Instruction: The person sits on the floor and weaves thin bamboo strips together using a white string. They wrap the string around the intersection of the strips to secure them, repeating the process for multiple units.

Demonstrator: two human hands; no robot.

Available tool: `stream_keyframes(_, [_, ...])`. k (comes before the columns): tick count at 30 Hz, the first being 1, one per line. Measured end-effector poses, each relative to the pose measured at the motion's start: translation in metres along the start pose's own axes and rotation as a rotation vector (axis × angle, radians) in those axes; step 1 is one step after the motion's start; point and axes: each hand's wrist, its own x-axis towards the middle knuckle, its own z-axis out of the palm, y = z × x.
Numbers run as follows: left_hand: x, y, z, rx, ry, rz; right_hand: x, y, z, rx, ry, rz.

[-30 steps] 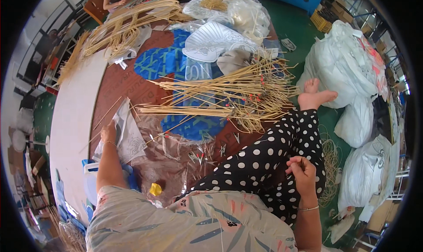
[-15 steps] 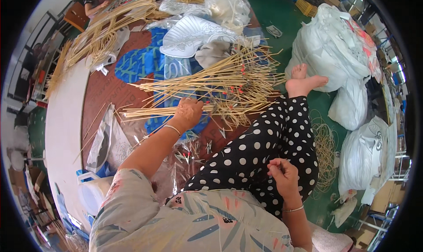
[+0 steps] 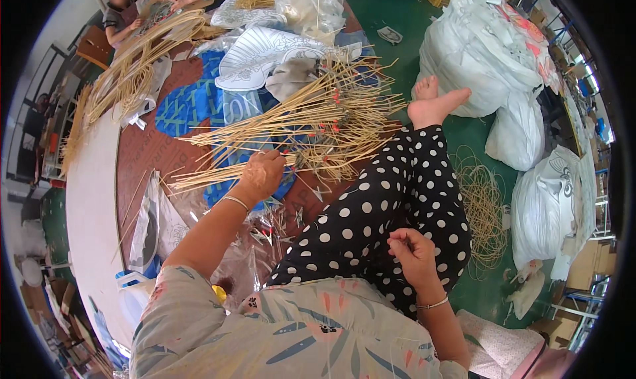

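My left hand (image 3: 263,173) reaches down over the near bundle of thin cane sticks (image 3: 202,179), its fingers curled round some of them. The fingertips are partly hidden among the sticks. Beyond it spreads a larger heap of cane sticks (image 3: 265,128), with small metal clips, some red-tipped, gathered at their right ends. My right hand (image 3: 414,252) hovers over my lap, above the black trousers with white dots (image 3: 351,226). Its thumb and fingers are drawn together in a pinch, and anything between them is too small to make out.
Blue patterned cloth (image 3: 192,104) and a white fan-shaped printed sheet (image 3: 258,55) lie on the reddish-brown table (image 3: 149,150). Loose clips (image 3: 265,232) lie near my left forearm. At right are white sacks (image 3: 477,54) and coiled cane (image 3: 482,210) on the green floor. Another person (image 3: 122,14) sits far left.
The view has shifted, so most of the scene sits further left and higher. My left hand stays at the near bundle. My right hand remains over my lap, its fingers slightly rearranged.
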Motion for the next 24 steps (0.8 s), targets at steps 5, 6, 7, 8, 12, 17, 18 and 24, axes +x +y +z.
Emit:
stream_keyframes(5, [-0.007,0.011,-0.006,0.015,0.005,0.02,-0.004,-0.004,-0.001,0.034,0.019,0.038])
stream_keyframes(6, [-0.009,0.008,-0.003,0.034,-0.013,0.016,-0.004,-0.006,0.001,0.038,0.02,0.048])
stream_keyframes(7, [-0.011,0.006,-0.001,0.053,-0.032,0.013,-0.004,-0.007,0.002,0.042,0.021,0.057])
stream_keyframes(8, [-0.006,0.01,-0.006,0.015,0.011,0.016,-0.004,-0.006,0.001,0.02,0.006,0.034])
stream_keyframes(12, [0.008,0.02,-0.031,-0.137,0.093,-0.037,-0.005,-0.003,-0.002,0.001,-0.021,-0.022])
stream_keyframes(17, [0.021,0.044,-0.089,-0.299,0.011,-0.115,-0.007,-0.006,0.0,0.094,-0.013,0.014])
stream_keyframes(18, [0.025,0.052,-0.102,-0.365,-0.007,-0.162,-0.007,-0.008,0.001,0.11,-0.018,0.028])
stream_keyframes(24, [0.042,0.105,-0.16,-0.531,0.088,-0.116,-0.006,-0.046,-0.004,0.243,0.054,-0.013])
